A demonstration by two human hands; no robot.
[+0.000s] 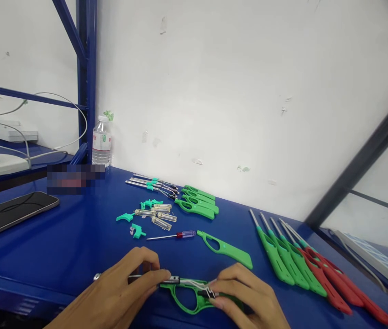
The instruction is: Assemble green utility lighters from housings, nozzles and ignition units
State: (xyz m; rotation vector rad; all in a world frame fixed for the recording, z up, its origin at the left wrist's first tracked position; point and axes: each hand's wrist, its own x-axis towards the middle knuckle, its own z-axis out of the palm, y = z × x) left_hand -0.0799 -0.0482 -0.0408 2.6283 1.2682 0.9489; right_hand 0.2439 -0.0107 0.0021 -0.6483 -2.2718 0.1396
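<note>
Near the table's front edge lies a green handle shell (183, 307) with a ring-shaped trigger guard. My left hand (135, 281) pinches a metal lighter tube (174, 279) at the shell's narrow end. White wires run from the tube to a small black part (207, 294), which my right hand (245, 292) holds between thumb and fingers over the shell. Just beyond lie another green shell (233, 252) and a screwdriver (185, 234) with a purple and red handle.
Clear fuel tanks (161, 223), teal triggers (138, 231), tube assemblies (146, 184) and stacked green shells (197, 209) lie farther back. Green lighters (276, 258) and red ones (331, 288) are at right. A phone (12, 212) and bottle (101, 144) stand left.
</note>
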